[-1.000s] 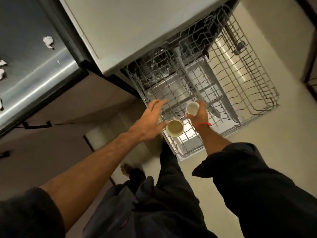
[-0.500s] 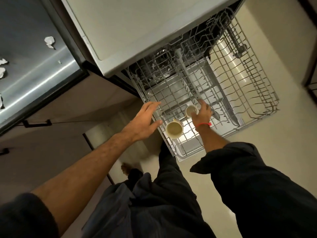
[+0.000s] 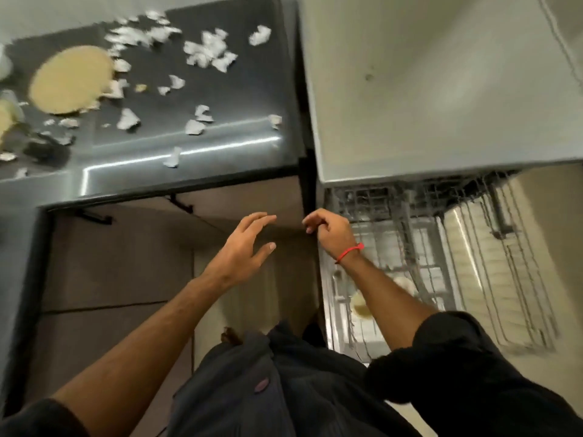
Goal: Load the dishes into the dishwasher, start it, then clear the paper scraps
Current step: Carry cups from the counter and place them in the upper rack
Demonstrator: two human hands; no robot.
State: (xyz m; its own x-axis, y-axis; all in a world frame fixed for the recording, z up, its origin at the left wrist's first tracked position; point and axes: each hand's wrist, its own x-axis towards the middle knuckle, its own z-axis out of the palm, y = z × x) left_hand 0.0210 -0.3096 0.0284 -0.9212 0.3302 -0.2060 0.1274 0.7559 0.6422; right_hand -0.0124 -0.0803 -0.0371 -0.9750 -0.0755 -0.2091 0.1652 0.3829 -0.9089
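Note:
The dishwasher's wire rack is pulled out at the right, under the grey counter. Two pale cups sit in its near left part: one beside my right forearm, the other just behind that arm. My left hand hovers open in front of the cabinet, fingers spread, holding nothing. My right hand is raised at the rack's left edge, fingers loosely curled and empty. A tan plate lies on the dark counter at the upper left, among several white paper scraps.
More tan dishes show at the counter's far left edge. Brown cabinet fronts with black handles stand below the dark counter. The light grey counter overhangs the dishwasher. My dark trousers fill the bottom middle.
Both hands have left the cups in the rack and risen to the left. The view has swung left, bringing the dark counter with plate and scraps into sight.

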